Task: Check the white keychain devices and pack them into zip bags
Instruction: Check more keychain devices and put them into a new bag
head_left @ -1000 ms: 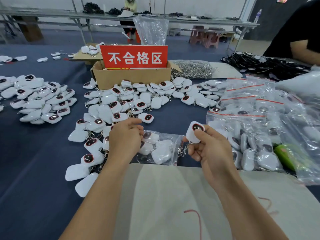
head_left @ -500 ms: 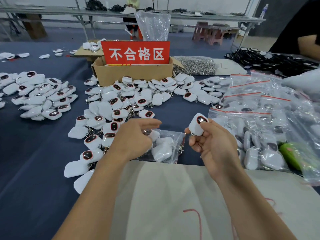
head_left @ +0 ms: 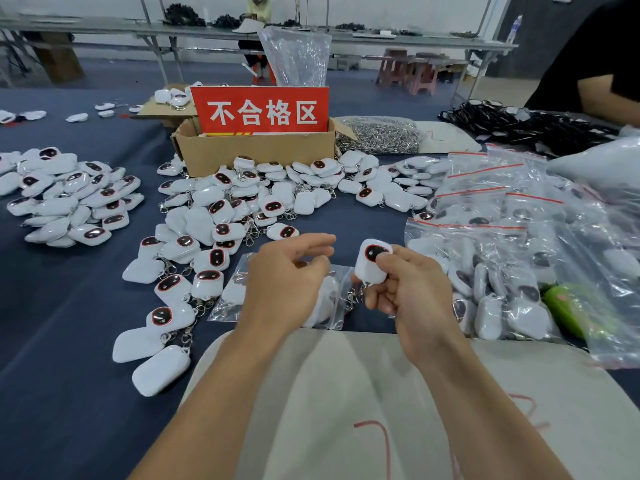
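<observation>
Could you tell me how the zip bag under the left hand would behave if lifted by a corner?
Probably floppy: the zip bag is thin, crinkled film. The devices inside would likely slide and sag. Glossy plastic may slip.

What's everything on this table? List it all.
middle heap of keychain devices: many, white, mid-table
left heap of keychain devices: many, white, far left
held keychain device: one, white, in right hand
part-filled zip bag: one, clear, under the left hand
packed zip bags: many, clear, red-striped, at right
cardboard box: one, brown, behind the middle heap
sign: one, red, rising from the box
metal rings: heap, silver, beside the box
black items: heap, black, far right
green object: one, green, under plastic at right
left hand: one, above the part-filled bag
right hand: one, pinching the held device
</observation>
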The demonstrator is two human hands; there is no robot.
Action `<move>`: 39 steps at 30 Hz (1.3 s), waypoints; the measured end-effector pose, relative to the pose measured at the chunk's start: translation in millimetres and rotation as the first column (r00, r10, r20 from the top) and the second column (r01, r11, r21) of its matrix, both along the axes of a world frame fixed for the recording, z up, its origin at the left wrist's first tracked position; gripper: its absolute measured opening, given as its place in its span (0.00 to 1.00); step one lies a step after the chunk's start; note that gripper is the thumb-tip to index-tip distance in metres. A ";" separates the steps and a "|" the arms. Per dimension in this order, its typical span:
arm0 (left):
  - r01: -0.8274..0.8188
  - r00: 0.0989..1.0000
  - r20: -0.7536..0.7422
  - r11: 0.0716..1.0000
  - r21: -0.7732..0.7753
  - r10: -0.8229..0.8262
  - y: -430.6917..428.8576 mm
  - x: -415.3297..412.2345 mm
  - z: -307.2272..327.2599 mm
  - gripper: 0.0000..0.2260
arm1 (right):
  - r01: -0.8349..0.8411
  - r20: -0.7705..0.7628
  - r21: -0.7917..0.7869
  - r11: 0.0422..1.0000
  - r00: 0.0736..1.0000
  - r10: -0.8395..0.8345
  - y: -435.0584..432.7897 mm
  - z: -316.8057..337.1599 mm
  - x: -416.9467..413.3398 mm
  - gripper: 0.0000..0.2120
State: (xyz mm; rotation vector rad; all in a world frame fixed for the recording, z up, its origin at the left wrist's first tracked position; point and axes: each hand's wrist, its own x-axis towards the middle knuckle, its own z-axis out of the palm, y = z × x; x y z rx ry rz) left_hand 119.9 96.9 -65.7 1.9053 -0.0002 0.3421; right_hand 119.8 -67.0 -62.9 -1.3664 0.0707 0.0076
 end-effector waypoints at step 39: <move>-0.023 0.997 0.073 0.994 -0.105 0.030 -18.3 -5.5 3.1 0.05 | 0.037 0.181 -0.207 0.978 0.983 0.001 8.7 4.8 -8.2 0.08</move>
